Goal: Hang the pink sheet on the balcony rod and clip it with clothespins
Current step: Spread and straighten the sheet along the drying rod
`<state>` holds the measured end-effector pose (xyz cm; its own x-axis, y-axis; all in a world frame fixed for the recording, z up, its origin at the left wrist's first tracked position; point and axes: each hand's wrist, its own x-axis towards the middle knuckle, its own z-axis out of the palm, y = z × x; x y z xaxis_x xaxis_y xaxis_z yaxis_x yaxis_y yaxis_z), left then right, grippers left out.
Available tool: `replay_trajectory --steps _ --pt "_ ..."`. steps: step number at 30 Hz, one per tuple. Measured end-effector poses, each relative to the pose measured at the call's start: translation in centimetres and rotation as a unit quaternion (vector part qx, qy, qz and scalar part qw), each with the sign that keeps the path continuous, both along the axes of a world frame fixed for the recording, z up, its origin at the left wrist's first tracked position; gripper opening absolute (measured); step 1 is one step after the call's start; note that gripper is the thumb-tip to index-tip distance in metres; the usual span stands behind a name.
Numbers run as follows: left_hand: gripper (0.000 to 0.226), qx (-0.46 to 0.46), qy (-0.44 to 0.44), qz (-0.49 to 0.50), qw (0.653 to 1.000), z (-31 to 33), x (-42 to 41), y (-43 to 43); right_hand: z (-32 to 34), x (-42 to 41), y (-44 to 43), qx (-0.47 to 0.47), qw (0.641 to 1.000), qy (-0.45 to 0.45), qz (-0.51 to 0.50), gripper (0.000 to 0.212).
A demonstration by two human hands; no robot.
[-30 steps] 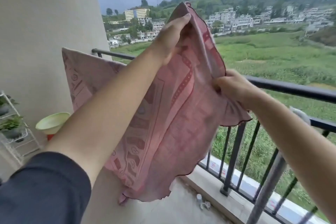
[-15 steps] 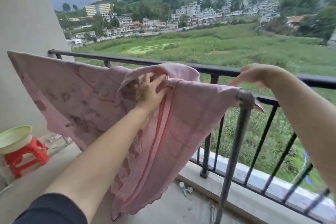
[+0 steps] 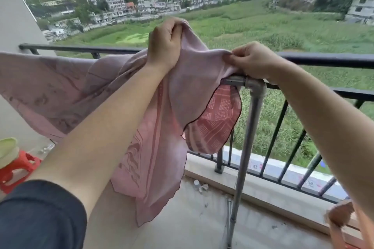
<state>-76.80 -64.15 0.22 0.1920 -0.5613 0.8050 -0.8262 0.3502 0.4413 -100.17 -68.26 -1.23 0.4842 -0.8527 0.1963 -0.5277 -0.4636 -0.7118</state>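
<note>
Still hanging — my left hand (image 3: 165, 46) bunches the sheet (image 3: 153, 127) above the rod (image 3: 234, 81), my right hand (image 3: 254, 61) pinches its edge there. Next, I'd judge: spread it flat, then pegs.

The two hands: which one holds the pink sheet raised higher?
The left hand: it lifts a bunch of the pink sheet above the railing, while the right hand pinches it beside the grey rod.
</note>
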Motion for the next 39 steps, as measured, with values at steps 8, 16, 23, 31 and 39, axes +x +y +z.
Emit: replay_trajectory --steps 8,16,23,31,39 --pt "0.065 -0.03 -0.097 0.112 0.989 -18.8 -4.0 5.1 -9.6 -4.0 -4.1 0.231 0.971 -0.053 0.014 0.02" --pt "0.058 0.353 0.022 0.23 0.907 -32.6 -5.4 7.6 -13.7 -2.4 -1.5 0.244 0.958 -0.13 0.076 0.014" --pt "0.089 0.43 -0.006 0.176 0.885 -29.8 -5.2 5.5 -14.0 -2.2 -0.4 0.276 0.944 -0.18 0.008 0.024" --pt "0.021 0.31 0.17 0.139 0.925 -28.7 -3.4 8.1 -13.1 -2.3 0.0 0.173 0.943 -0.168 -0.229 0.025" --pt "0.023 0.133 0.155 0.079 0.976 -24.3 1.4 13.3 -11.1 -1.8 1.9 0.046 0.934 -0.062 -0.349 0.024"
